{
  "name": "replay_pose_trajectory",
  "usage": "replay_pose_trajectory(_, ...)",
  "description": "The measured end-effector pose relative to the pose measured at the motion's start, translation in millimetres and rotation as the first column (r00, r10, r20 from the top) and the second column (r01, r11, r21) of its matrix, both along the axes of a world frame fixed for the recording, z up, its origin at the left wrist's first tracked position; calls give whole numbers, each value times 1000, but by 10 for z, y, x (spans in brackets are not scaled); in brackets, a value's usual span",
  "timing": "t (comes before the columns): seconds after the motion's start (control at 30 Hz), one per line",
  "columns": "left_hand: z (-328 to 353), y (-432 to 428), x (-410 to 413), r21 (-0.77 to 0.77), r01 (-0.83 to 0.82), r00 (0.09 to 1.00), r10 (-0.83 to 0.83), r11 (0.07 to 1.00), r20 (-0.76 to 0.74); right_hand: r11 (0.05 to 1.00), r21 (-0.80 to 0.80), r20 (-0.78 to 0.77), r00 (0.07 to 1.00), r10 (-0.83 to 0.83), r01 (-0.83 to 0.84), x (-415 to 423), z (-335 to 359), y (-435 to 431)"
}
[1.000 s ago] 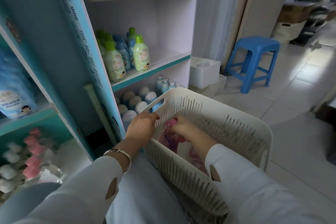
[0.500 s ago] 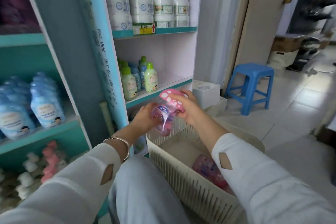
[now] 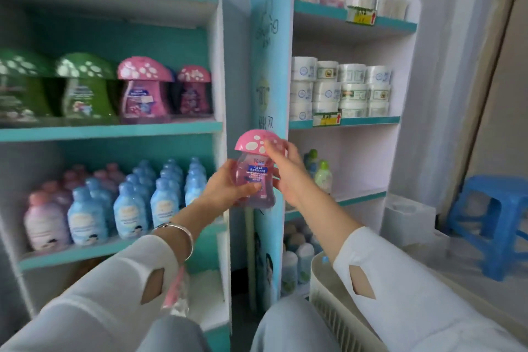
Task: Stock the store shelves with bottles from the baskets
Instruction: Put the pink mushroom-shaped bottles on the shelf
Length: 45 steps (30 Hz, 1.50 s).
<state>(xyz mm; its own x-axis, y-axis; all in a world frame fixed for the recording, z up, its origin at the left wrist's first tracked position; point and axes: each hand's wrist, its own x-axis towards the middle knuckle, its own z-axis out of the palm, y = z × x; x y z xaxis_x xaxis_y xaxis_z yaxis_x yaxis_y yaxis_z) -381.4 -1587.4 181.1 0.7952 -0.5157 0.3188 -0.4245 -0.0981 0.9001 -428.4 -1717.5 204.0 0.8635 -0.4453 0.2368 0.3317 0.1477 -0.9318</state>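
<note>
A pink bottle [image 3: 255, 177] with a spotted mushroom-shaped cap is held upright in mid-air in front of the blue divider panel [image 3: 270, 46]. My left hand [image 3: 225, 183] grips its clear body from the left. My right hand [image 3: 287, 171] holds its right side, fingers on the cap. Matching pink mushroom bottles [image 3: 144, 91] stand on the teal shelf [image 3: 114, 130] up and to the left, beside green ones [image 3: 85, 86]. The white slatted basket [image 3: 328, 294] shows only its rim at the lower right, partly hidden by my right sleeve.
Blue and pink baby bottles [image 3: 128, 203] fill the shelf below. White jars [image 3: 340, 91] are stacked on the right-hand shelves. A blue plastic stool [image 3: 494, 223] stands at the far right, with a white box [image 3: 408, 217] beside it on the floor.
Both hands lifted the pink bottle out of the basket and raised it up in front of the shelves. The view swung up and left, bringing the mushroom-bottle shelf into sight.
</note>
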Motion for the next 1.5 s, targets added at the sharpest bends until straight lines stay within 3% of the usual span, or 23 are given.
replay_pose_trajectory(0.13, 355, 327, 155, -133, -159, 969, 181, 978, 166, 934, -354, -42, 999, 23, -36, 159, 207, 359)
replay_pose_trajectory(0.33, 861, 543, 337, -149, -162, 913, 205, 976, 353, 845, -531, 113, 994, 7, 54, 390, 826, 617)
replay_pose_trajectory(0.5, 1235, 596, 619, -159, -293, 805, 333, 943, 490, 859, -490, 183, 981, -67, 150, 724, 1175, 825)
replay_pose_trajectory(0.63, 1394, 610, 867, -22, -430, 737, 365, 902, 569, 842, -477, 194, 965, -179, 252, 1143, 1320, 895)
replay_pose_trajectory(0.83, 1313, 732, 1237, 125, -559, 678, 364, 820, 639, 669, -664, 126, 932, -341, 334, 1704, 1373, 920)
replay_pose_trajectory(1.0, 1264, 745, 1404, 244, -537, 702, 268, 808, 660, 748, -637, -72, 951, -301, 188, 2080, 1278, 925)
replay_pose_trajectory(1.2, 1216, 746, 1536, 282, -576, 684, 262, 767, 681, 868, -492, -252, 965, -76, -60, 2235, 1253, 771)
replay_pose_trajectory(1.5, 1143, 705, 1526, 275, -622, 659, 301, 733, 689, 826, -560, -282, 953, -115, -66, 2250, 1301, 692)
